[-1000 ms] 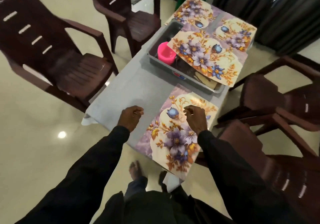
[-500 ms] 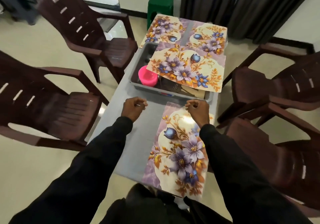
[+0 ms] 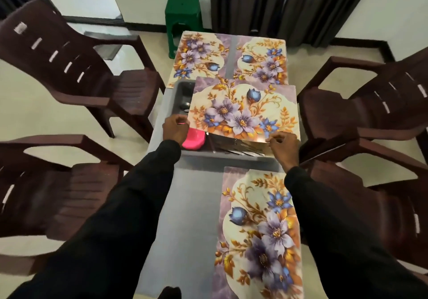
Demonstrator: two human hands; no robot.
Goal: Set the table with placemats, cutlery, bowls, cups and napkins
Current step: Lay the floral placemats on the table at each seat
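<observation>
Four placemats show, and the one in hand is the top placemat (image 3: 243, 111), lying across the grey tub (image 3: 181, 95) just beyond both hands. It looks thin, light and glossy: a flexible sheet that should bend and sag if lifted from one point, and slide easily over the tub's rim. The two near corners are the sensible places to hold it, so that it comes up flat without dragging on what lies beneath.

The right hand (image 3: 281, 146) reaches forward with a nearly straight arm. Its thumb and fingers pinch the near right corner, and that edge is raised enough to show a shiny underside. The left hand (image 3: 176, 129) sits at the near left corner with its fingers curled. I cannot tell whether they have closed on the sheet.

A pink cup (image 3: 194, 139) stands in the tub just right of the left hand. Cutlery (image 3: 236, 149) lies under the raised edge, just left of the right hand, and could be knocked by a careless pull.

The near placemat (image 3: 261, 224) lies on the worktop (image 3: 196, 206) behind the right hand, beside its forearm. The far-left placemat (image 3: 196, 55) and far-right placemat (image 3: 264, 62) lie well beyond both hands.
</observation>
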